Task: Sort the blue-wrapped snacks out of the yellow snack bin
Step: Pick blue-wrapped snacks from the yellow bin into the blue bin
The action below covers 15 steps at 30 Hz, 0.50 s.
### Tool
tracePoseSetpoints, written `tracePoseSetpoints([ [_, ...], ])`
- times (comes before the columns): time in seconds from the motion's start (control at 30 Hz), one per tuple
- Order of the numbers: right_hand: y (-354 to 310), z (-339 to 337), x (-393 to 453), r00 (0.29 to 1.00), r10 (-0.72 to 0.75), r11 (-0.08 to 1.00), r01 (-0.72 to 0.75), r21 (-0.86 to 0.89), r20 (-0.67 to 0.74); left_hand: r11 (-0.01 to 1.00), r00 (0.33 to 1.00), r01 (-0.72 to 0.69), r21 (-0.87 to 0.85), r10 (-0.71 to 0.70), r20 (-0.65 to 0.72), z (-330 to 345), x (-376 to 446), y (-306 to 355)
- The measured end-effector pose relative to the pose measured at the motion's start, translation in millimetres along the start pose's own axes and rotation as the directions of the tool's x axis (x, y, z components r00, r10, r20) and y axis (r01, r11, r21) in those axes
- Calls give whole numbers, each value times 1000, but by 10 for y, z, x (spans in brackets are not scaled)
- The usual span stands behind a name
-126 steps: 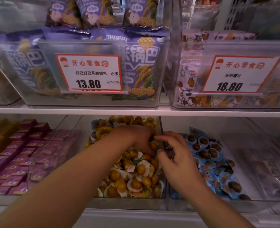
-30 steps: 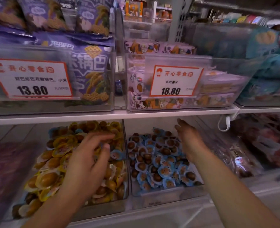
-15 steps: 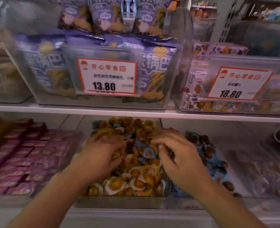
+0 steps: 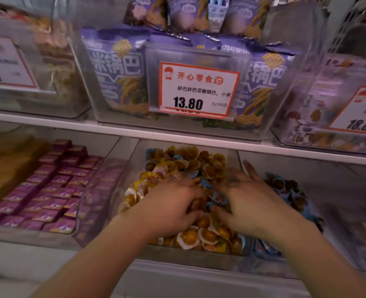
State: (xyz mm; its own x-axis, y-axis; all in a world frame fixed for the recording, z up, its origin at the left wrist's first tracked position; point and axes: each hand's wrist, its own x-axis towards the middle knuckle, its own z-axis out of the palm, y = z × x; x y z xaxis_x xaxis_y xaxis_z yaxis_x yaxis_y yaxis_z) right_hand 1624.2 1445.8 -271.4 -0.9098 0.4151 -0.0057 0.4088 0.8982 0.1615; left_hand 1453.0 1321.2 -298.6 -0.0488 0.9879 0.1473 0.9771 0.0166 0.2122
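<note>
The clear bin (image 4: 188,258) of yellow-wrapped snacks (image 4: 190,164) sits in the middle of the lower shelf. Both my hands are inside it. My left hand (image 4: 169,208) lies on the pile with its fingers curled down into the yellow snacks; blur hides whether it holds one. My right hand (image 4: 249,204) spreads over the right side of the pile, fingers mostly straight. A few blue-wrapped snacks (image 4: 217,197) lie between the two hands, by my right thumb. More blue-wrapped snacks (image 4: 285,187) fill the neighbouring bin on the right.
A bin of purple-wrapped packs (image 4: 55,190) stands to the left. The white shelf edge (image 4: 177,136) runs just above the bins. It carries clear bins of purple bags with a price tag (image 4: 197,89). Another clear bin (image 4: 354,211) lies at the far right.
One second ago my right hand was over the blue bin and my left hand was raised above the yellow bin. Both hands are now down in the yellow pile, close together.
</note>
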Motion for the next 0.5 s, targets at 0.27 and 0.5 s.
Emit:
tracePoseSetpoints([
  [0.27, -217, -34, 216, 994, 41, 982, -22, -188, 98, 994, 997, 74, 86, -77, 28, -83, -114, -302],
  [0.5, -160, -16, 186, 999, 32, 998, -32, -58, 3, 993, 983, 101, 64, -89, -162, -81, -175, -284],
])
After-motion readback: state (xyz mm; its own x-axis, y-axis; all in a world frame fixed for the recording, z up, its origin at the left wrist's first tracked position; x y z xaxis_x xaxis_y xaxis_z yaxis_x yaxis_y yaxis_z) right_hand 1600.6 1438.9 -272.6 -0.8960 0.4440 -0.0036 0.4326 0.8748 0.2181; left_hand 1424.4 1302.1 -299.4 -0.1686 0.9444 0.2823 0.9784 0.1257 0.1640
